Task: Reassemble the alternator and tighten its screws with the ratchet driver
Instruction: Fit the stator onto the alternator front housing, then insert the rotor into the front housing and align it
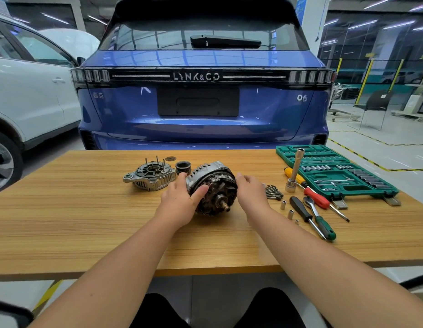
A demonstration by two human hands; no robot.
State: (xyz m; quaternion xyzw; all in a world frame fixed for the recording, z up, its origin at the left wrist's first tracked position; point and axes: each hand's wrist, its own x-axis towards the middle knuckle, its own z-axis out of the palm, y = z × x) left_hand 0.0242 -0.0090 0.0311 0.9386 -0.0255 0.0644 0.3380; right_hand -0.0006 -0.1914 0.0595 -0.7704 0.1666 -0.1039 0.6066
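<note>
The alternator body (215,185), with its copper windings and shaft facing me, lies tilted on the wooden table (87,221). My left hand (182,200) grips its left side, thumb across the windings. Just to the right of the body, my right hand (250,189) hovers with relaxed fingers and holds nothing. The separate end housing (151,176) with upright studs lies to the left, and the black pulley (183,167) stands behind it. A pile of screws (273,191) sits right of my right hand. The ratchet driver (320,217) with a green handle lies further right.
An open green socket case (336,171) sits at the table's right. Beside it are an upright extension socket (293,174), red-handled (317,197) and black-handled (300,209) screwdrivers and a few loose sockets (289,213). A blue car (201,102) stands behind the table, a white one (28,91) at left.
</note>
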